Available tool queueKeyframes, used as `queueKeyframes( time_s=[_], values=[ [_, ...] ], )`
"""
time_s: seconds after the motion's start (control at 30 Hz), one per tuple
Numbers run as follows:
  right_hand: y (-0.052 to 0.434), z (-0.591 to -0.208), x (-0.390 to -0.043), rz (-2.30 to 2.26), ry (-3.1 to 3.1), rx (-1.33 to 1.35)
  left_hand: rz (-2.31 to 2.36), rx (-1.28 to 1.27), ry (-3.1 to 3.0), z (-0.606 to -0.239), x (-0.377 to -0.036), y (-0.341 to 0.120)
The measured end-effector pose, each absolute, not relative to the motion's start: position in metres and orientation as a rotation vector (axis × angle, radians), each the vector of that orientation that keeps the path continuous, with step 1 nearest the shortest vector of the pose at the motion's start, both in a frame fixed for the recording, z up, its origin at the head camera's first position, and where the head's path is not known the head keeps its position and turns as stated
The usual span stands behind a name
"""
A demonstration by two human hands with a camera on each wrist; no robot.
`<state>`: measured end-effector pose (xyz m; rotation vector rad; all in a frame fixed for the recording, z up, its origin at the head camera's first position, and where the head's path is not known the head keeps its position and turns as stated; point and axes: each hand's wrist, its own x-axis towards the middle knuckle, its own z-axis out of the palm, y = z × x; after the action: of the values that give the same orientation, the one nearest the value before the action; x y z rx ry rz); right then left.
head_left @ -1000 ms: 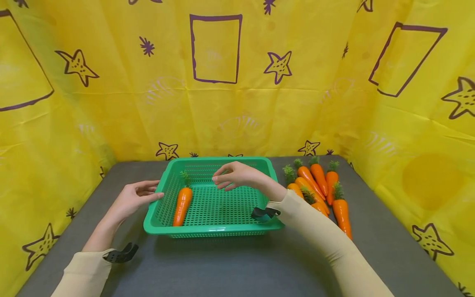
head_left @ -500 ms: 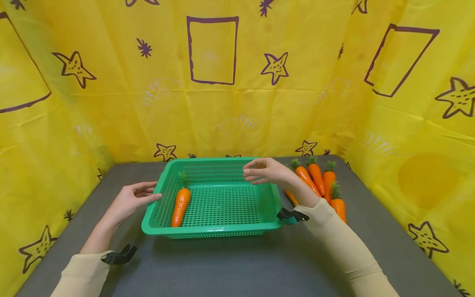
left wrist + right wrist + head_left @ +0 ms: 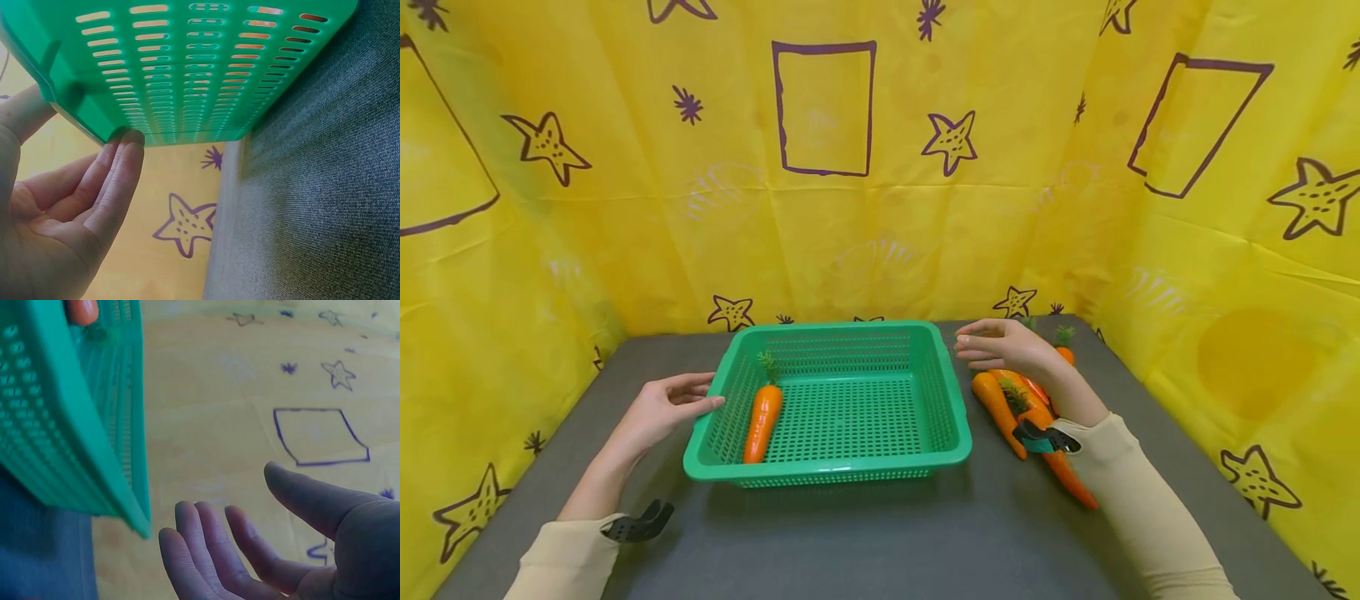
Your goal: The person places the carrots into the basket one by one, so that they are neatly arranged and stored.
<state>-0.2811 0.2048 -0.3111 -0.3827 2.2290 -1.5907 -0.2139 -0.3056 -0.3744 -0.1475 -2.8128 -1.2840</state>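
Note:
On the left, my left hand [image 3: 658, 417] pinches the rim of a green plastic basket [image 3: 827, 464]. The left wrist view has its thumb going over the rim and its fingertips [image 3: 132, 139] against the outer wall beneath. One orange carrot [image 3: 763, 423] with a green tuft lies inside, along the basket's left side. My right hand [image 3: 1011, 346] holds nothing; it hovers just outside the basket's right rim, over a pile of several carrots [image 3: 996, 404]. The hand and sleeve hide part of that pile. In the right wrist view, the fingers are spread apart from the thumb.
A dark grey cloth-covered table [image 3: 842, 542] lies under everything. Yellow sheets with drawn stars [image 3: 951, 143] and squares close in the back and both sides. The carrot pile sits right of the basket.
My right hand has moved right, from above the basket to over the carrot pile, with nothing in it. The left hand keeps its place on the rim, and the carrot inside lies still.

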Motion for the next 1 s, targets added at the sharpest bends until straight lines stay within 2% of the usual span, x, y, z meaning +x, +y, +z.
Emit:
queueKeyframes(
  time_s=[1.0],
  values=[
    [0.338,-0.348,-0.261,-1.606,2.308,-0.144,-1.252,-0.158,-2.824,-0.375,-0.217,-0.306]
  ],
)
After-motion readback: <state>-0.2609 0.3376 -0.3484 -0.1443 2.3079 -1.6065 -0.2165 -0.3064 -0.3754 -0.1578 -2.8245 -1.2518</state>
